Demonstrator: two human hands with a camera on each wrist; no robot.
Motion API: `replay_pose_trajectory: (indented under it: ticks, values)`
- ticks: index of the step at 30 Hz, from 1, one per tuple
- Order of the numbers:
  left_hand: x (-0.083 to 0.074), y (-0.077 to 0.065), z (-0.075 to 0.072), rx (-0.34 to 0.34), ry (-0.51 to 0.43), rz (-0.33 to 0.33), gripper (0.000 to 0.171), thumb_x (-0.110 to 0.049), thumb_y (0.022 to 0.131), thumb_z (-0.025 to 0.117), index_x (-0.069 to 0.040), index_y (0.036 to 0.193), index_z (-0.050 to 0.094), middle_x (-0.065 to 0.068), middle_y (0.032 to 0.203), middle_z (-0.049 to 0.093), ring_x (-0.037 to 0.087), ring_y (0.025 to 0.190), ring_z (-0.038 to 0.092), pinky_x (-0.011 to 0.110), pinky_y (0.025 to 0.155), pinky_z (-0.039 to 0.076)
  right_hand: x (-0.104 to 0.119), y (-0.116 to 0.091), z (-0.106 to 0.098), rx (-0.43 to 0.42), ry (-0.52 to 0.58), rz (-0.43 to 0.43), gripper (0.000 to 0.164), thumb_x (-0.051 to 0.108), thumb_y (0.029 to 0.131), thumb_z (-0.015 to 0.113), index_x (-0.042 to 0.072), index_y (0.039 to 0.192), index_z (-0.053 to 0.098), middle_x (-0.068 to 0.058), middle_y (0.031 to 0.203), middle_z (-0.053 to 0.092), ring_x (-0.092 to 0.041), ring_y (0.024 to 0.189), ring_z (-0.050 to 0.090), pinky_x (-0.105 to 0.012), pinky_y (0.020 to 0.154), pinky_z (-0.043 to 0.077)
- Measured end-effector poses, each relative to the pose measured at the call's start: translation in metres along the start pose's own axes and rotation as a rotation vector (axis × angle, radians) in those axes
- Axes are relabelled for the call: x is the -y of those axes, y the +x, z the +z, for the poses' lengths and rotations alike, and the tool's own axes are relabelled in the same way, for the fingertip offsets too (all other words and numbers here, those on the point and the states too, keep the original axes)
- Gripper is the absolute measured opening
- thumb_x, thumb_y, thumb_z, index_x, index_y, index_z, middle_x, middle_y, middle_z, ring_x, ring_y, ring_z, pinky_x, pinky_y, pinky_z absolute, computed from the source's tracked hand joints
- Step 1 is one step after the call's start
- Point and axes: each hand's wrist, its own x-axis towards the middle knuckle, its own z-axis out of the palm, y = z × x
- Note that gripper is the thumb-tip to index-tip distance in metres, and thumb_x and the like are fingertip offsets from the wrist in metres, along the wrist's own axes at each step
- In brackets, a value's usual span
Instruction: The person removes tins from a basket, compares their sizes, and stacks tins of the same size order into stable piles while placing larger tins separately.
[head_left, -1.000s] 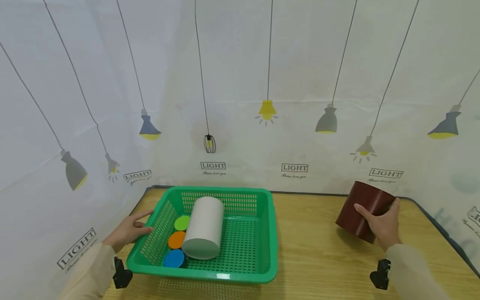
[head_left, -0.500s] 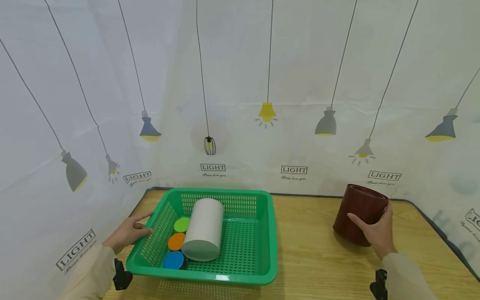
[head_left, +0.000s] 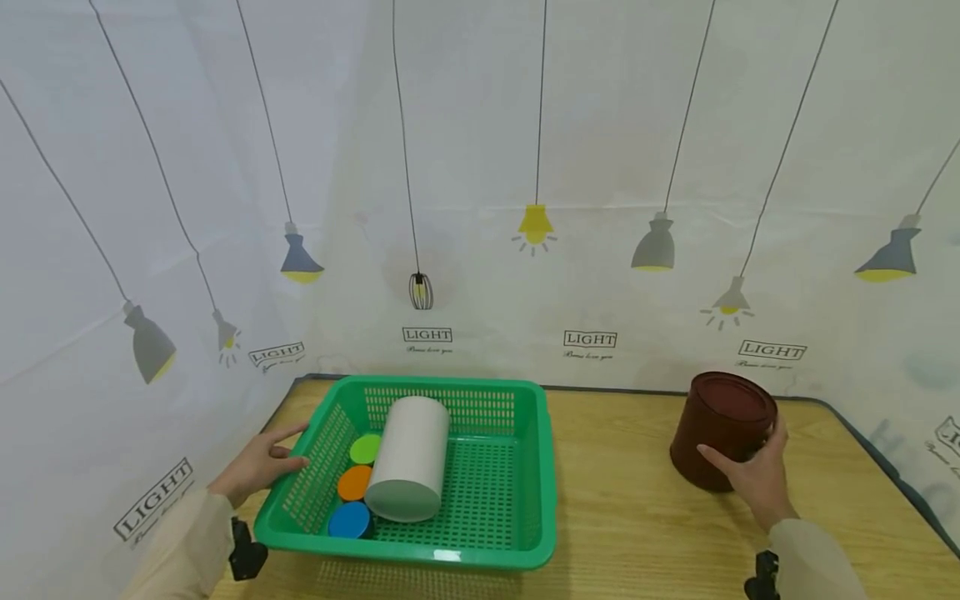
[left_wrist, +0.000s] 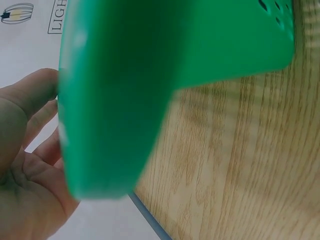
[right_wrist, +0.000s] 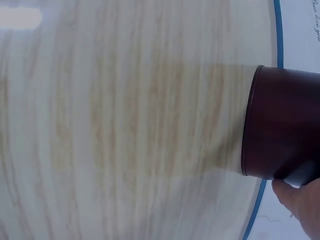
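My right hand (head_left: 761, 482) grips a dark red cylindrical container (head_left: 716, 437), thumb across its near side and fingers round its right. It stands nearly upright on the right of the wooden table, with a recessed round top facing up. In the right wrist view, the thumb (right_wrist: 286, 194) lies against the container's wall (right_wrist: 282, 122). At the left, my left hand (head_left: 258, 465) holds the rim of a green plastic basket (head_left: 547, 475); part of its fingers is hidden behind the rim in the left wrist view.
Inside the basket a white cylinder (head_left: 411, 454) lies on its side. Left of it are a lime green lid (head_left: 365, 449), an orange lid (head_left: 353, 482) and a blue lid (head_left: 350, 520). A sheet printed with lamps (head_left: 480, 250) rises behind the wooden table (head_left: 615, 500).
The dark red container has gone from tilted to nearly upright, its top now facing up, and shifted slightly left with my right hand. My left hand and the basket have stayed put.
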Motion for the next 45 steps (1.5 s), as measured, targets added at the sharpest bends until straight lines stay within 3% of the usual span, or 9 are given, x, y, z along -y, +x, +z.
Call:
replay_pose_trajectory:
  ticks: [11,22,26,31,33,36,40,45]
  values:
    - [0.000,-0.002,0.001,-0.007,0.006,0.012,0.066,-0.008,0.085,0.058,0.002,0.139,0.021,0.022,0.101,0.057,0.023,0.075,0.060,0.037,0.065,0.052,-0.040,0.019,-0.002,-0.028,0.018,-0.096,0.110,0.017,0.068,0.077,0.038,0.138,-0.005,-0.011,0.139,0.015,-0.034,0.124,0.024,-0.060,0.090,0.028]
    - [-0.001,0.000,0.000,-0.017,0.030,-0.020,0.066,-0.010,0.085,0.059,0.001,0.139,0.022,0.022,0.101,0.057,0.021,0.074,0.060,0.037,0.065,0.051,0.000,0.004,-0.002,-0.028,-0.044,-0.023,0.105,0.018,0.073,0.073,0.027,0.141,-0.007,-0.020,0.139,0.012,-0.039,0.127,0.019,-0.056,0.095,0.026]
    - [-0.001,0.001,0.000,-0.018,0.037,-0.015,0.066,-0.010,0.085,0.059,0.001,0.138,0.023,0.022,0.101,0.056,0.021,0.074,0.059,0.037,0.065,0.051,-0.019,0.013,-0.007,-0.029,-0.063,-0.036,0.105,0.022,0.071,0.074,0.029,0.141,-0.005,-0.019,0.140,0.012,-0.040,0.125,0.020,-0.057,0.093,0.027]
    - [0.000,0.000,0.000,-0.025,0.054,0.002,0.066,-0.011,0.084,0.060,0.002,0.138,0.024,0.025,0.104,0.054,0.021,0.077,0.059,0.037,0.066,0.051,-0.056,0.027,-0.015,-0.042,-0.142,-0.030,0.112,0.036,0.070,0.073,0.030,0.139,-0.015,-0.019,0.143,0.004,-0.046,0.123,0.017,-0.061,0.090,0.025]
    - [0.000,0.000,0.000,-0.027,0.058,0.008,0.066,-0.011,0.084,0.060,0.002,0.138,0.024,0.026,0.105,0.053,0.021,0.079,0.059,0.038,0.067,0.051,-0.057,0.028,-0.018,-0.039,-0.176,-0.008,0.113,0.040,0.072,0.071,0.026,0.138,-0.020,-0.022,0.143,0.000,-0.049,0.122,0.016,-0.062,0.089,0.025]
    - [-0.001,0.000,0.000,-0.030,0.059,0.011,0.066,-0.012,0.084,0.060,0.001,0.138,0.024,0.026,0.105,0.054,0.021,0.079,0.059,0.038,0.067,0.051,-0.033,0.018,-0.020,-0.033,-0.227,0.062,0.113,0.042,0.073,0.069,0.018,0.140,-0.019,-0.026,0.142,0.000,-0.050,0.121,0.018,-0.062,0.088,0.027]
    - [-0.002,-0.001,0.000,-0.030,0.058,0.010,0.065,-0.011,0.085,0.059,0.001,0.138,0.024,0.024,0.104,0.055,0.022,0.078,0.059,0.037,0.066,0.051,0.027,-0.006,-0.023,0.002,-0.251,0.122,0.105,0.034,0.078,0.066,0.007,0.140,-0.014,-0.032,0.140,0.003,-0.051,0.120,0.018,-0.062,0.088,0.026]
    - [0.001,0.000,0.000,-0.030,0.056,-0.001,0.065,-0.011,0.085,0.059,0.001,0.138,0.024,0.024,0.104,0.055,0.022,0.078,0.059,0.037,0.067,0.051,0.074,-0.026,-0.027,0.017,-0.272,0.030,0.092,0.024,0.083,0.060,-0.003,0.139,-0.007,-0.035,0.137,0.005,-0.053,0.119,0.017,-0.063,0.086,0.027]
